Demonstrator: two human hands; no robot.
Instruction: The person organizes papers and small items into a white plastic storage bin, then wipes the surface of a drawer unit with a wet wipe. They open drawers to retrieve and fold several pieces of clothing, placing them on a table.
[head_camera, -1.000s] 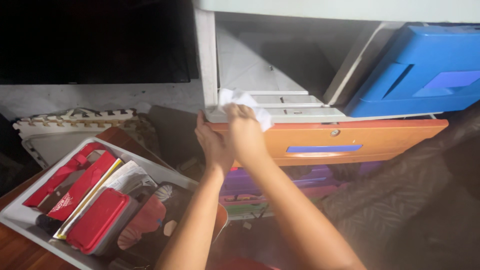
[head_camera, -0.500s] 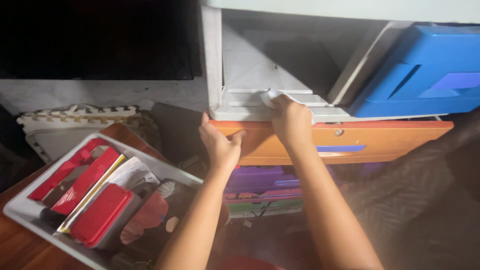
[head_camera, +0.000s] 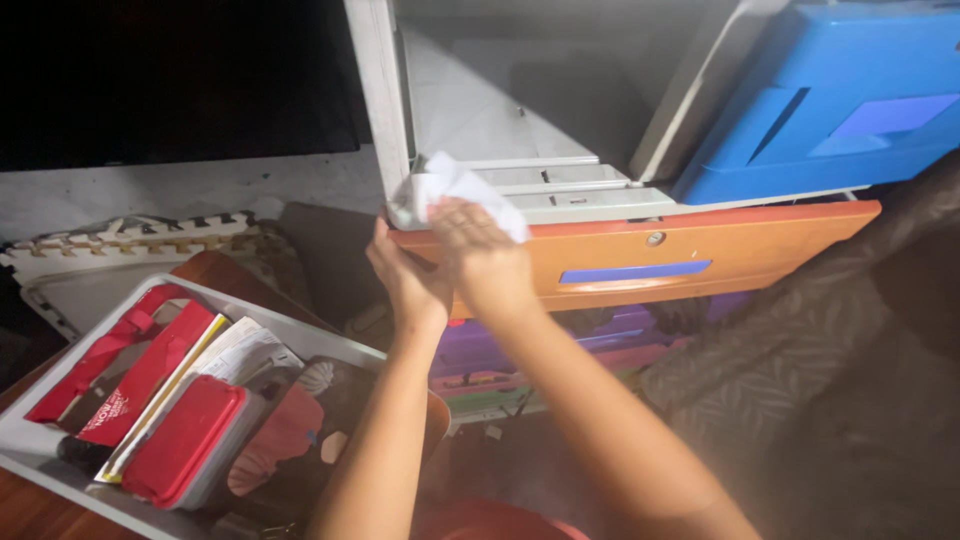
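Head view, left to right. Far left, low: grey tray (head_camera: 345, 350) on a wooden top (head_camera: 25, 510), tilted, crammed with red pouches (head_camera: 180, 440), a red strap (head_camera: 100, 355) and papers (head_camera: 245, 350). Behind it, a stack of foam mats (head_camera: 130, 235) with toothed edges, against a pale wall under a black panel (head_camera: 170, 80).

Centre: left hand (head_camera: 405, 280) raised against the left end of the orange drawer (head_camera: 770, 255), fingers curled on its top corner, thumb side towards the other hand; whether gripping or only pressing, cannot tell. Just beside and touching it, right hand (head_camera: 480, 255), fingers bent and closed over a crumpled white cloth (head_camera: 440, 185). Cloth pressed on the front left corner of the white cabinet frame (head_camera: 375, 100), where the upright post meets the ledge (head_camera: 590, 205) above the orange drawer; part of the cloth bunched above the knuckles, part trailing to the right of the hand.

Above: open, empty-looking white bay with slide rails. Further right: blue drawer (head_camera: 830, 100), pulled askew, tilted in the next bay. Below the orange drawer, a purple drawer (head_camera: 560, 345) and lower coloured fronts, dim. Far right: dark patterned fabric (head_camera: 800, 400), filling the lower corner.
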